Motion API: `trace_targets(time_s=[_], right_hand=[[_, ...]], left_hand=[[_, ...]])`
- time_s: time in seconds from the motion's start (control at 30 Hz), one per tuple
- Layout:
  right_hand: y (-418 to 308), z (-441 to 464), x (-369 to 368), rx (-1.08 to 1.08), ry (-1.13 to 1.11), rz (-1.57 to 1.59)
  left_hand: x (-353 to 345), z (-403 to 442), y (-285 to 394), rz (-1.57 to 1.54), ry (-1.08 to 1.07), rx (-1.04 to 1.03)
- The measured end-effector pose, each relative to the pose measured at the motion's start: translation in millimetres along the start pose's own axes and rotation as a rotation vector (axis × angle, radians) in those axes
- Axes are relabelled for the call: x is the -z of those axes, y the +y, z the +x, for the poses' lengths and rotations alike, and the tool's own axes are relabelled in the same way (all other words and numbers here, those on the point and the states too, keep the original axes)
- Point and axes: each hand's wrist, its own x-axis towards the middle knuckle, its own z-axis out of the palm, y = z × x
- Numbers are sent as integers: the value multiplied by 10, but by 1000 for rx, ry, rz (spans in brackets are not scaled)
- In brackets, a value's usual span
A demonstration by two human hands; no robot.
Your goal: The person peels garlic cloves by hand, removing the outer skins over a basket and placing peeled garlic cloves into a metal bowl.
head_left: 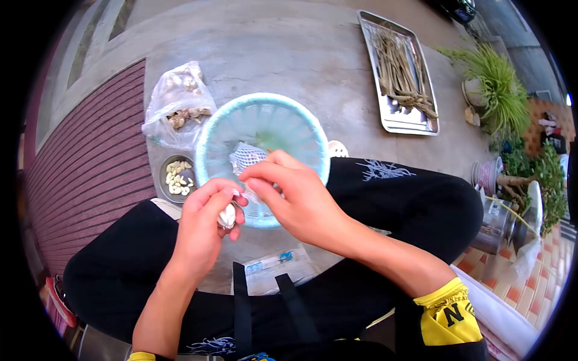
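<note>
My left hand (206, 210) is closed around a white garlic bulb (227, 216), just over the near left rim of a light blue plastic basin (208, 129). Beside it, my right hand (289, 192) has its thumb and fingers pinched together near the bulb's top; whatever lies between the fingertips is too small to name. Inside the basin sits a white foam net (247, 156). A small metal bowl (164, 175) with peeled garlic cloves (177, 176) stands left of the basin. Behind that bowl, a clear plastic bag (158, 108) holds more garlic bulbs (183, 116).
A metal tray (394, 127) with dry brown sticks (400, 72) lies at the far right. Potted plants (500, 90) stand along the right side. A ribbed maroon mat (96, 156) covers the left floor. My crossed legs flank the basin, with a flat plastic packet (280, 271) between them.
</note>
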Motion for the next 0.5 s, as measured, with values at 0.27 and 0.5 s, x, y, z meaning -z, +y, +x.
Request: trace_targets(time_s=[0.27, 0.5], right_hand=[[71, 79, -339, 252, 326, -126], [163, -74, -581, 178, 562, 168]], left_hand=[[-155, -37, 0, 181, 67, -69], [-214, -37, -11, 373, 145, -148]])
